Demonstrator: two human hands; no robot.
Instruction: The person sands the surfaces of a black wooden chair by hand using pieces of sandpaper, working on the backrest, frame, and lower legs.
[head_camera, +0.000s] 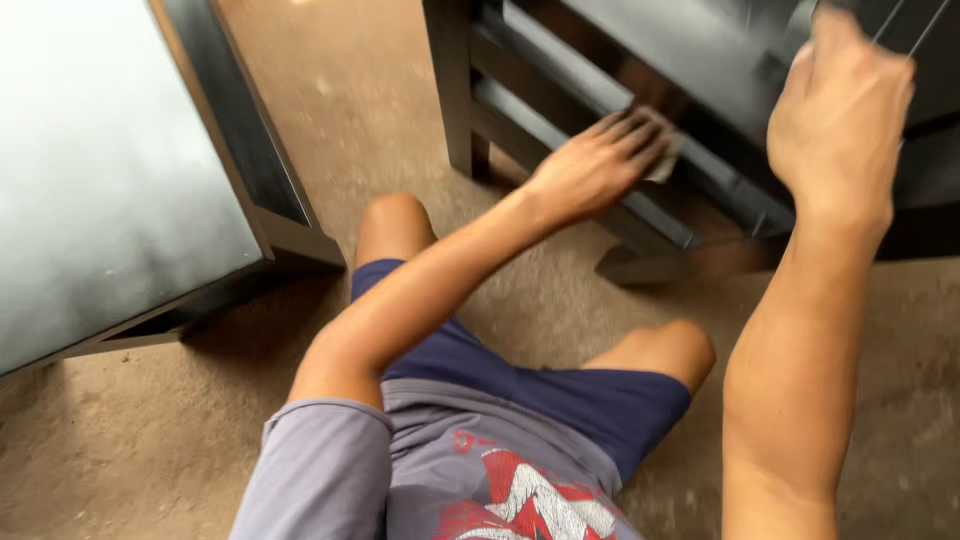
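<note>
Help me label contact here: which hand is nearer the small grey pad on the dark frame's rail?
Left. The left hand presses flat on the grey pad against the rail. The right hand is up on the frame's top, apart from it.

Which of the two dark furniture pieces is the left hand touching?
The far one, with horizontal rails; the left hand presses a small pad there. The near-left piece stands untouched.
</note>
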